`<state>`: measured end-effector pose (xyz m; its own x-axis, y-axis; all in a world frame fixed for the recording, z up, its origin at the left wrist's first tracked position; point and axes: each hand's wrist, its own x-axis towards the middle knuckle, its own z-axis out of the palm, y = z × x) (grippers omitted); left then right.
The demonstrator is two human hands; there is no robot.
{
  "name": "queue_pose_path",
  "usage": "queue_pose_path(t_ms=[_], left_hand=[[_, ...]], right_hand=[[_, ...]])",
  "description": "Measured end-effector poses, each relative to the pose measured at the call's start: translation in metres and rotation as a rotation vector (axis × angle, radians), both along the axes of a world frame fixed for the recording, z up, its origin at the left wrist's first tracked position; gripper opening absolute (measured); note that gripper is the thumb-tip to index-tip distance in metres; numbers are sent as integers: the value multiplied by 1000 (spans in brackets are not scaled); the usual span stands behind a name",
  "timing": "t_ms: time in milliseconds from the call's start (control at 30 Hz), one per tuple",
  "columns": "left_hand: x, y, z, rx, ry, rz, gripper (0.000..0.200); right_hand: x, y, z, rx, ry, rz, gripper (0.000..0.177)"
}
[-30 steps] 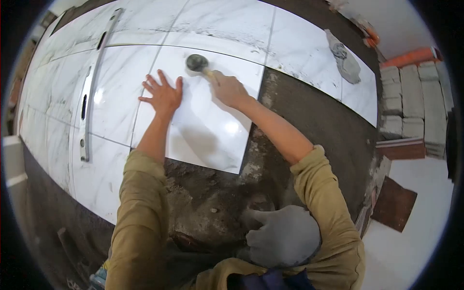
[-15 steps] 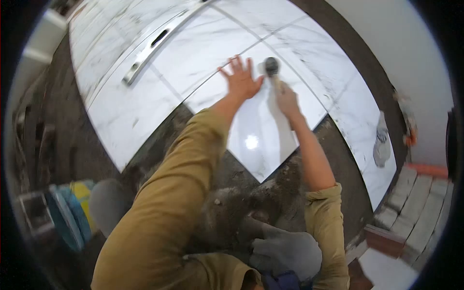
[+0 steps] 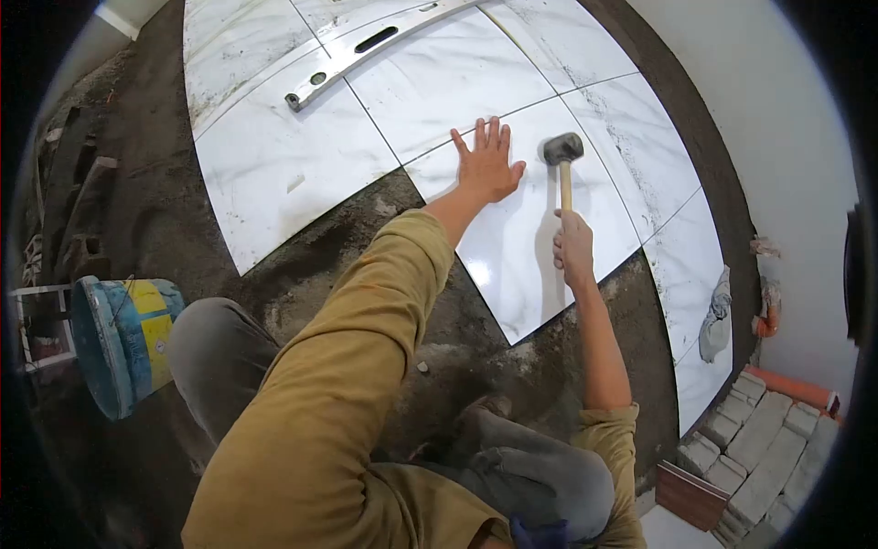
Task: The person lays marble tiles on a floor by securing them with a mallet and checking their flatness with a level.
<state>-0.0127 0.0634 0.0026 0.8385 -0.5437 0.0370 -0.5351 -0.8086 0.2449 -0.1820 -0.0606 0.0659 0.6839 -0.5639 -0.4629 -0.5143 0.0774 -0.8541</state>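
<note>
A white marbled tile (image 3: 521,265) lies on dark mortar, its near corner pointing toward me. My left hand (image 3: 487,166) rests flat near the tile's far left edge, fingers spread. The wooden handle of a mallet (image 3: 564,149) is in the grip of my right hand (image 3: 574,245), over the tile's right part. The mallet's black head is beyond that hand, near the far right side of the tile; whether it touches the surface I cannot tell.
A metal level (image 3: 343,60) lies across the far tiles. Left stands a blue bucket (image 3: 114,343). A grey cloth (image 3: 716,320) lies on the right tiles, near stacked bricks (image 3: 759,430) and an orange pipe (image 3: 791,388). A wall (image 3: 768,119) rises right.
The view has shifted and is sharper. The mallet and my right hand are now farther from my left hand, which still lies flat on the tile.
</note>
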Motion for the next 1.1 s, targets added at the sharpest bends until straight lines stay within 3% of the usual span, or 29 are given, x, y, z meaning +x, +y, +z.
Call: queue_pose_path(t_ms=[167, 300, 433, 500, 733, 933, 1000, 1067, 1100], left_hand=[[4, -1, -3, -53, -38, -4, 76], [5, -7, 5, 39, 32, -7, 78], [4, -5, 2, 31, 10, -34, 77], [2, -8, 2, 35, 0, -12, 77], [3, -13, -8, 94, -73, -1, 79], [-3, -26, -9, 177, -123, -47, 77], [-27, -36, 4, 164, -7, -284, 73], [-55, -45, -7, 169, -49, -284, 71], [-57, -46, -5, 182, -50, -272, 70]], right_hand=[[16, 8, -4, 187, -33, -29, 26], [26, -2, -41, -215, -49, 38, 36], [33, -9, -37, -253, -20, 107, 40], [32, -4, -35, -483, -37, 133, 39], [11, -17, -33, -645, -73, 299, 32], [-77, -12, -1, -428, -32, -1, 37], [-94, -21, -1, -392, 29, -10, 37], [-103, -27, -6, -485, 84, -81, 35], [-105, -35, -54, -762, -6, 6, 34]])
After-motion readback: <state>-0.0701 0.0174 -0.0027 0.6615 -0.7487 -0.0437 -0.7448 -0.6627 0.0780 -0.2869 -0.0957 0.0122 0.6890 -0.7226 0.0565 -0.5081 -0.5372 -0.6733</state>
